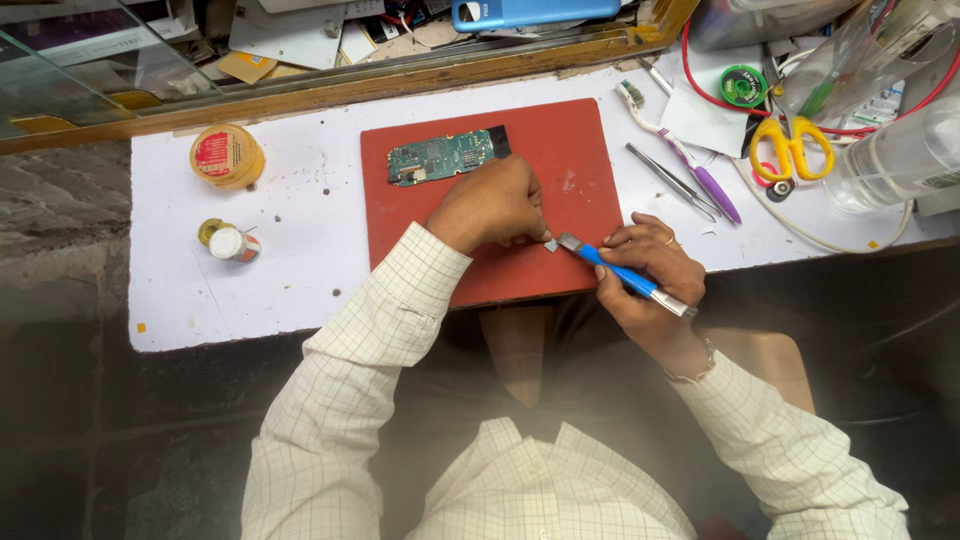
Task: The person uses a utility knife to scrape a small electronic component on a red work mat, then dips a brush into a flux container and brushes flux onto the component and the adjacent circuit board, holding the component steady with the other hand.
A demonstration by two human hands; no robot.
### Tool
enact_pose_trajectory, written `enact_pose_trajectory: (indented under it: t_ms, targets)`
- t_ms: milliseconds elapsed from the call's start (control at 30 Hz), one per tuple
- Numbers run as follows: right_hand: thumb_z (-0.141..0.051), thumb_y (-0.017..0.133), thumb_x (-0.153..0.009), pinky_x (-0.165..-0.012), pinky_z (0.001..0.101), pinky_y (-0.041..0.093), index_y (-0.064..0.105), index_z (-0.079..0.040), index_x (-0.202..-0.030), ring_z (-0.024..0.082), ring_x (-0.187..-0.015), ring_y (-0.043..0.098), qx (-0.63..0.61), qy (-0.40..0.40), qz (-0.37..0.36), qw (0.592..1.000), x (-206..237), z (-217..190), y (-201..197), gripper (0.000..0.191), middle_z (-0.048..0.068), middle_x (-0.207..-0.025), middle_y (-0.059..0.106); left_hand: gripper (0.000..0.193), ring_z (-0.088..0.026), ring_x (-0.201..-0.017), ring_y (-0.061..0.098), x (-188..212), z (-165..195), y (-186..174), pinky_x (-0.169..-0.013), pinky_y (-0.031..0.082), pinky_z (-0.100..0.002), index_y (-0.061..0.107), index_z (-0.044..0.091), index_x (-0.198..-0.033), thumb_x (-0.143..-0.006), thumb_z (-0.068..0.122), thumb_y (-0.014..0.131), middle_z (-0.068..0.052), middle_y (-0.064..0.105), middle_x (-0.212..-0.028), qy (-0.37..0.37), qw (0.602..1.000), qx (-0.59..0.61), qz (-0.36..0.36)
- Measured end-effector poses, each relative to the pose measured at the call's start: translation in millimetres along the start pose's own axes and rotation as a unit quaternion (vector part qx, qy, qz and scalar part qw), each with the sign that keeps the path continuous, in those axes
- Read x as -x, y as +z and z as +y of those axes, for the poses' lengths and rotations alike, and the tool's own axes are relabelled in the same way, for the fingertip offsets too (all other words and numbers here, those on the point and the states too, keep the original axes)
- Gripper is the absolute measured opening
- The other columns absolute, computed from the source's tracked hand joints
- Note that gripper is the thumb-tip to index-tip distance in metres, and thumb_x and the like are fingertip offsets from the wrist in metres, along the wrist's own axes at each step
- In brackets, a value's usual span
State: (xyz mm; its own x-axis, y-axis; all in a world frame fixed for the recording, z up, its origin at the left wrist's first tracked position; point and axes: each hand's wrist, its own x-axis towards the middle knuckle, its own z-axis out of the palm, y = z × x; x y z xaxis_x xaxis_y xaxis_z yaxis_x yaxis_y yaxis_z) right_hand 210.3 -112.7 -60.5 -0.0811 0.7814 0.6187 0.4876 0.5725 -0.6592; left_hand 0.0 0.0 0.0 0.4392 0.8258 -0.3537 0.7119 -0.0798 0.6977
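My right hand (655, 270) grips a blue-handled craft knife (620, 272) with its metal blade pointing left. The blade tip touches a tiny grey piece (551, 244) pinched under the fingertips of my left hand (490, 205). Both hands rest over the lower right part of a red work mat (585, 140). A green circuit board (440, 157) lies on the mat's upper left, just beyond my left hand.
On the white table (300, 250) stand a yellow round tin (227, 156) and a small white-capped bottle (234, 243) at left. Metal tweezers (672, 181), a purple-handled toothbrush (680, 150), yellow scissors (790, 148), red wire and clear plastic containers (890, 160) crowd the right.
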Motion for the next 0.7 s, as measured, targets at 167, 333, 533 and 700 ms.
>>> enact_pose_trajectory:
  t_ms: [167,333,533,700]
  targets:
    - [0.004,0.074,-0.078,-0.113,0.0487,0.05,0.07,-0.001,-0.092,0.025,-0.096,0.072,-0.02,-0.055,-0.021,0.998,-6.3,-6.4,-0.8,0.016,0.01,-0.088,0.071,0.018,-0.014,-0.05,0.07,-2.8,-2.1,0.4,-0.05,0.056,-0.028,0.072,0.002,-0.066,-0.068,0.015,0.084,-0.007,0.072,-0.06,0.004,1.0,0.015,0.002]
    - [0.004,0.074,-0.079,-0.113,0.0488,0.051,0.069,-0.001,-0.093,0.026,-0.097,0.072,-0.02,-0.051,-0.011,0.998,-7.1,-7.9,-0.6,0.016,0.01,-0.089,0.071,0.018,-0.014,-0.05,0.069,-0.7,-2.1,1.4,-0.049,0.055,-0.028,0.071,0.002,-0.066,-0.069,0.014,0.084,-0.007,0.072,-0.06,0.004,1.0,0.016,0.005]
    - [0.005,0.074,-0.08,-0.115,0.0505,0.051,0.068,0.0,-0.093,0.026,-0.099,0.072,-0.03,-0.025,-0.014,0.999,-5.0,-7.9,-1.9,0.015,0.012,-0.093,0.071,0.021,-0.014,-0.05,0.069,0.7,0.8,0.4,-0.049,0.054,-0.028,0.07,0.002,-0.065,-0.069,0.016,0.086,-0.007,0.072,-0.059,-0.004,1.0,0.005,0.002]
    - [0.005,0.072,-0.08,-0.114,0.0502,0.051,0.068,0.001,-0.093,0.025,-0.1,0.072,-0.026,-0.01,0.01,1.0,-0.8,-4.2,-0.6,0.014,0.013,-0.094,0.071,0.021,-0.013,-0.05,0.069,0.2,2.4,-0.1,-0.05,0.055,-0.028,0.07,0.004,-0.065,-0.07,0.017,0.086,-0.006,0.072,-0.061,-0.011,1.0,0.0,-0.005]
